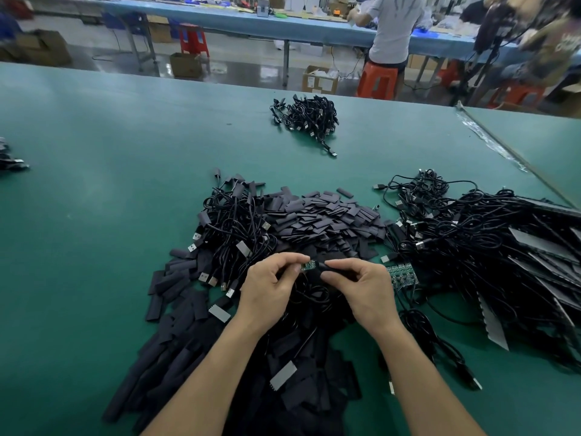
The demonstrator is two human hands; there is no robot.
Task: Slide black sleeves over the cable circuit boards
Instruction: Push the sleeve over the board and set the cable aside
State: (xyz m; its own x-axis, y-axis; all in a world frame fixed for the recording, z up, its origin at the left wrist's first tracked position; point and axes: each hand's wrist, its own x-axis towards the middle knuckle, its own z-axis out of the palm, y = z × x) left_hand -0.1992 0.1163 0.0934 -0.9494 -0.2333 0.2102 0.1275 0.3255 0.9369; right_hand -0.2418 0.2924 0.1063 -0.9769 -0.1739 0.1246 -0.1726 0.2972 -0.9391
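**Item:** small green circuit board (308,265) on a black cable. The left hand (272,286) pinches it at one end and holds it level, so its free end faces the flat black sleeve (334,268) pinched by the right hand (361,286). The sleeve mouth meets the board end, apparently ready to slide on.

**Stock:** heap of loose black sleeves (327,221) just beyond the hands, within reach. Tangled black USB cables (471,243) lie to the right, and a far bundle of cables (309,118) sits well apart.

**Surface:** green table mat (110,171).

**Room:** workshop with blue benches (283,26) and orange stools (375,83).
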